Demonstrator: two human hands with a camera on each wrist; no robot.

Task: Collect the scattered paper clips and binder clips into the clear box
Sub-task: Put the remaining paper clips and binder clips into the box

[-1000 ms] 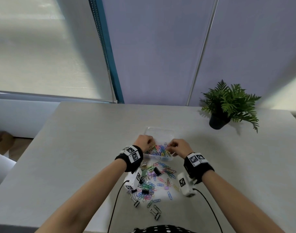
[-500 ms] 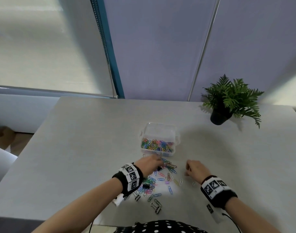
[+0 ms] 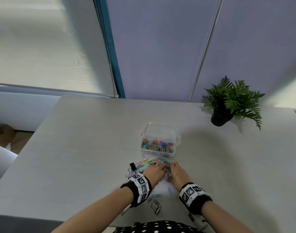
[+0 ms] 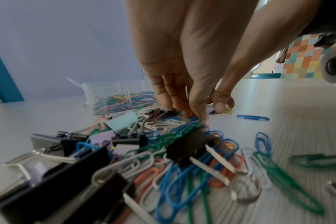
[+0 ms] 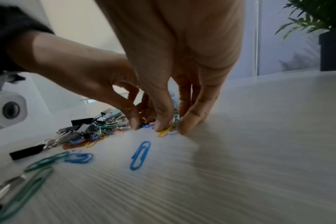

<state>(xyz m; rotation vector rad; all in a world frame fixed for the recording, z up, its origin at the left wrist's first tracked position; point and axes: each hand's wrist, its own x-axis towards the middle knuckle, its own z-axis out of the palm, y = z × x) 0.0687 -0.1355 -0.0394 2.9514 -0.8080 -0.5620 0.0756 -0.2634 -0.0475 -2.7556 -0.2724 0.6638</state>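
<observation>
The clear box (image 3: pixel 175 132) stands mid-table with many coloured paper clips inside; it also shows in the left wrist view (image 4: pixel 90 94). Just in front of it lies a pile of paper clips (image 3: pixel 161 160) and binder clips (image 3: pixel 132 165). Both hands are down on that pile, fingertips nearly meeting. My left hand (image 4: pixel 192 115) pinches clips at the pile's far edge. Thumb and fingers of my right hand (image 5: pixel 171 125) are closed round a small bunch beside a yellow clip (image 5: pixel 164 131). What lies under the palms is hidden.
Loose clips lie nearer the table's front edge: a blue one (image 3: pixel 170 190), (image 5: pixel 140 154), green ones (image 3: pixel 150 198) and a black binder clip (image 3: pixel 155 209). A potted plant (image 3: pixel 221 117) stands at the back right. The grey table (image 3: pixel 76 157) stretches wide to the left.
A second ago both hands were over the box. They came back to the table apart, then closed together on the far part of the pile.
</observation>
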